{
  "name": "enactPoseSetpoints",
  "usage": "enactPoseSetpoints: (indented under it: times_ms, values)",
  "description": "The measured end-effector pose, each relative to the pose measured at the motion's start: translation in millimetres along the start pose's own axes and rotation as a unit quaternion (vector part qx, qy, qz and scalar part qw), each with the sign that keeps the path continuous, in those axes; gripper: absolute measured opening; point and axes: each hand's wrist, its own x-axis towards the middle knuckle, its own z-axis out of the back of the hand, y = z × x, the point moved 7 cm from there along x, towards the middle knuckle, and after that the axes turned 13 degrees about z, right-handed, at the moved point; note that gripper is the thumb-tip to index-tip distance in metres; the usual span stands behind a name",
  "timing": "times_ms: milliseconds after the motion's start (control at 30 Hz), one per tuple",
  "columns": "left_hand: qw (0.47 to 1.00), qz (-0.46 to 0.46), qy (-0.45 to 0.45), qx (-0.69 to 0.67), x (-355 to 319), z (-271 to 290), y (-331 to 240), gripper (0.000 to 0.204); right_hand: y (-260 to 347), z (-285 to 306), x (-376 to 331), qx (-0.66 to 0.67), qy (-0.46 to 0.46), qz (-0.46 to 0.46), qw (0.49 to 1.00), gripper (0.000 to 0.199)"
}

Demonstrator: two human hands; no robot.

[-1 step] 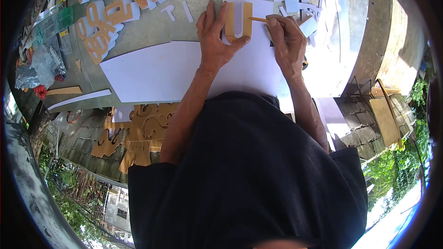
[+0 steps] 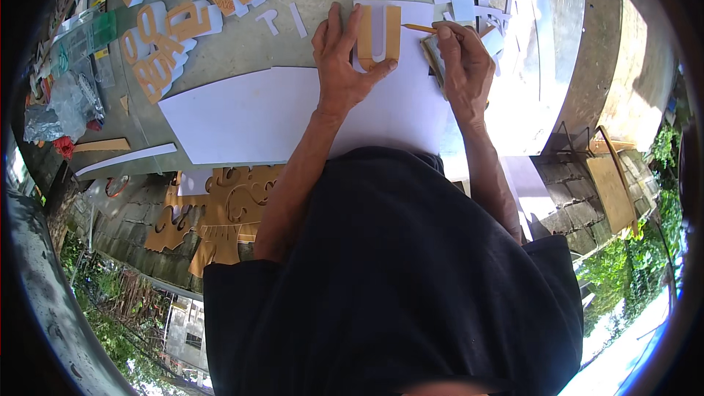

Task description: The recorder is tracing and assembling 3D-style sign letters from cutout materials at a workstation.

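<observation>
A U-shaped letter piece (image 2: 394, 35) with a brown face lies on a white sheet (image 2: 242, 114). My left hand (image 2: 343, 70) steadies it, the thumb pressed at its lower right corner and the fingers along its left side. A yellow pencil (image 2: 421, 28) is pinched in my right hand (image 2: 468, 66), its point directed left toward the letter's right arm with a small gap between. Beneath my right hand is a flat, dark-edged thing (image 2: 433, 55), partly covered, whose kind I cannot make out.
Several brown-faced cut-out letters (image 2: 192, 20) stand at the far left. White offcuts (image 2: 488, 11) lie at the far right. Clear plastic wrapping (image 2: 66, 106) and a green clear box (image 2: 104, 28) are at the left edge. Below the table are brown cut-out panels (image 2: 235, 202).
My right hand has shifted slightly right with the pencil, and its point has come away from the letter's edge. More of the flat thing beneath shows. My left hand stays put.
</observation>
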Motion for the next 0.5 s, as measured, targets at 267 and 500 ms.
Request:
enactPoseSetpoints:
  times_ms: [267,500]
  values:
    - [1.000,0.011,0.023,-0.011,-1,-3,-1,0.103,-43,8,20,0.111,-0.041,-0.153,0.981,0.040]
    - [0.999,0.002,0.038,-0.012,3,-1,-7,0.104,-47,-22,52,0.053,0.050,-0.128,0.989,0.037]
